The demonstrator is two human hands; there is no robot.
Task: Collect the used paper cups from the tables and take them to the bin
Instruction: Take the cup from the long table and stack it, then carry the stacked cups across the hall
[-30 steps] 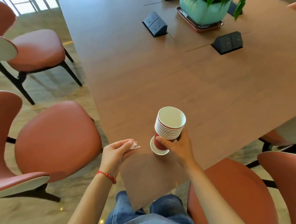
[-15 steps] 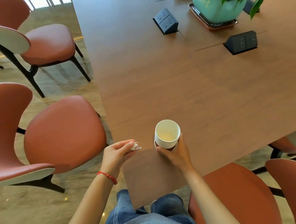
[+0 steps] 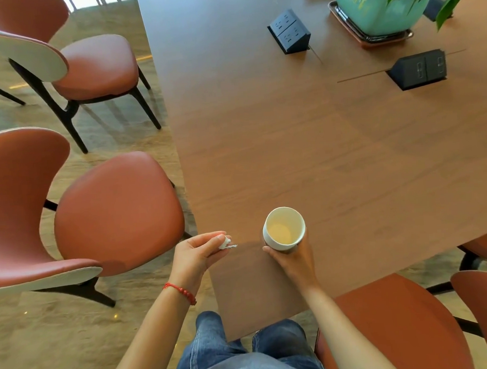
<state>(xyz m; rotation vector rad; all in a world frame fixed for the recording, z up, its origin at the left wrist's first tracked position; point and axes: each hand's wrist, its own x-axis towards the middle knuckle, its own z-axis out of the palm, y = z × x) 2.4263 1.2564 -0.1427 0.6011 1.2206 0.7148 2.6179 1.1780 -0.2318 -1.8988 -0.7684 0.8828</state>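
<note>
A stack of paper cups (image 3: 283,229) is gripped by the right hand (image 3: 295,259), fingers curled round its lower wall, and is held upright over the near end of the tabletop (image 3: 305,141); whether its base touches the wood cannot be told from above. A yellowish residue is seen in the top cup, so the stack is best kept level while it is carried. A small scrap of white paper (image 3: 225,244) is pinched between the thumb and fingers of the left hand (image 3: 196,251), just beside the table edge. No other cup is seen on this tabletop, so the stack should probably be lifted clear, kept away from the socket boxes (image 3: 289,31) and plant pot (image 3: 380,10), and the scrap carried along to the bin, which is not in view.
</note>
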